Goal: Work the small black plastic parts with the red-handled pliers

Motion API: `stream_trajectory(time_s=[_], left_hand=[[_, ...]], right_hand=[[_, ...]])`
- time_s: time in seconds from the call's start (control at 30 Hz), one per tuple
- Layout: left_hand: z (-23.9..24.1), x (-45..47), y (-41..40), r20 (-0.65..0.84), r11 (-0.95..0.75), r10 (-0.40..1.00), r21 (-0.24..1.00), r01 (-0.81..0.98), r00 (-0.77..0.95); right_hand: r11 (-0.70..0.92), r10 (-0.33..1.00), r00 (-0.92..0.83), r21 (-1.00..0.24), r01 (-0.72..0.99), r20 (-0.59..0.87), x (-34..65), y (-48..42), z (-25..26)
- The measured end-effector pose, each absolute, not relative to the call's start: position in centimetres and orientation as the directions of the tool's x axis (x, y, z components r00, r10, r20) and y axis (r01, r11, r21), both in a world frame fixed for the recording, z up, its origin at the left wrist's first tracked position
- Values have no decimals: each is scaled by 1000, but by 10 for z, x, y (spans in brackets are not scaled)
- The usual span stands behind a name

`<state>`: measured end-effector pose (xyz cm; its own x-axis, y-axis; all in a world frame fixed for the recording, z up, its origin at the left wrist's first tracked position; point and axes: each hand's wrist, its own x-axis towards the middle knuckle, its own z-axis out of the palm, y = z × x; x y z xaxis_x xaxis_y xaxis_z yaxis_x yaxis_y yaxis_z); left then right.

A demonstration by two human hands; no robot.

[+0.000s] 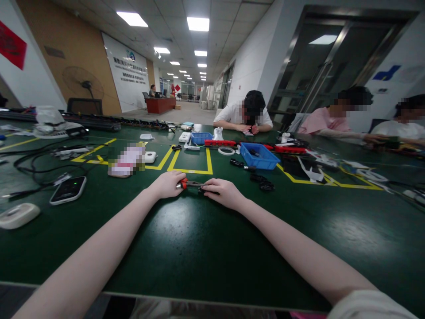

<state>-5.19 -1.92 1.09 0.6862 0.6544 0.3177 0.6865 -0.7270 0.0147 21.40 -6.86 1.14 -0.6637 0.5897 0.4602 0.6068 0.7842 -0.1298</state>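
My left hand (168, 184) is closed around the red handles of a small pair of pliers (190, 183) that lies along the green table (199, 239). The metal jaws point right toward my right hand (223, 192). That hand is closed in a pinch on a small dark part (203, 189) at the jaw tips; I cannot make out what the part is. Both hands rest on the table just in front of a yellow taped square (192, 170).
A blue bin (260, 156) and small black parts (262, 181) lie to the right of my hands. A phone (68, 189), a white device (18, 215) and black cables (36, 166) are on the left. Three people sit at the far right side.
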Motion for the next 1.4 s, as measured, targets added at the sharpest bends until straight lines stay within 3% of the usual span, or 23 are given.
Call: stream_trajectory(time_s=[0.23,0.57,0.97,1.4], left_hand=[[11,-53,-18,309,-717,665,10,697,680],[14,-54,-20,302,-715,670,16,699,679],[18,-61,-26,274,-682,710,37,730,649],[20,-60,-24,231,-668,736,95,738,637]], right_hand=[[765,634,-633,-242,597,444,216,-65,10],[719,692,-622,-267,642,367,216,-64,12],[790,596,-680,-162,591,426,214,-69,14],[716,698,-614,-369,593,368,222,-68,18]])
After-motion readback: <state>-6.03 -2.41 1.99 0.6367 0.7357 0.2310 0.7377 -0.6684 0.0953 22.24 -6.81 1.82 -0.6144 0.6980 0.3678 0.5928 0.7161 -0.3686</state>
